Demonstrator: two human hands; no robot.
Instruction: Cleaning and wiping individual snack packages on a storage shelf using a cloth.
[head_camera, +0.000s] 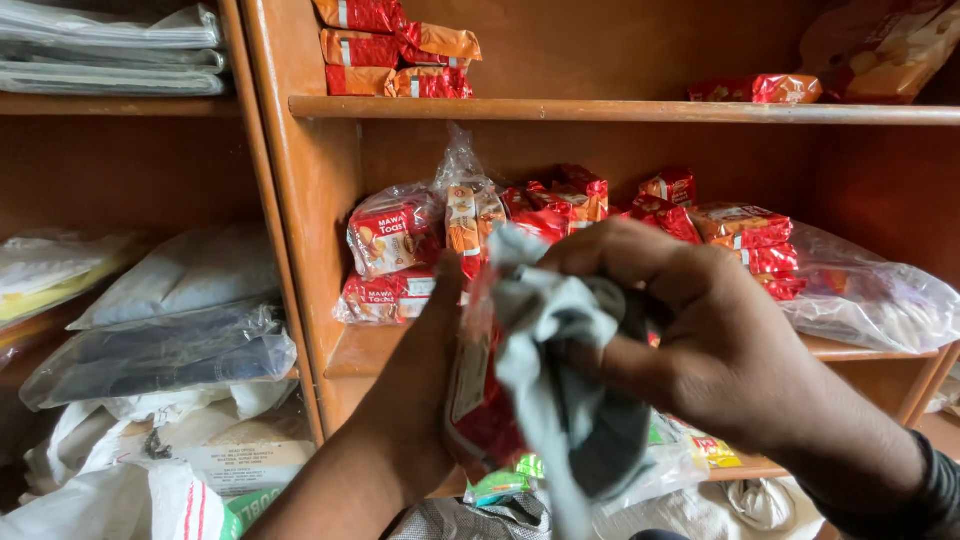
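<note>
My left hand (420, 400) holds a red snack packet (478, 400) upright in front of the wooden shelf unit. My right hand (690, 340) grips a grey cloth (560, 380) and presses it against the packet's face. The cloth hangs down over the packet and hides most of it. Both hands are close to the camera, at the level of the middle shelf (350, 355).
The middle shelf holds several red and orange snack packets (560, 205), some inside a clear bag (395, 235). More packets (395, 50) lie on the upper shelf (600, 108). To the left, bagged folded fabrics (160, 350) fill another compartment. White sacks (150, 490) sit below.
</note>
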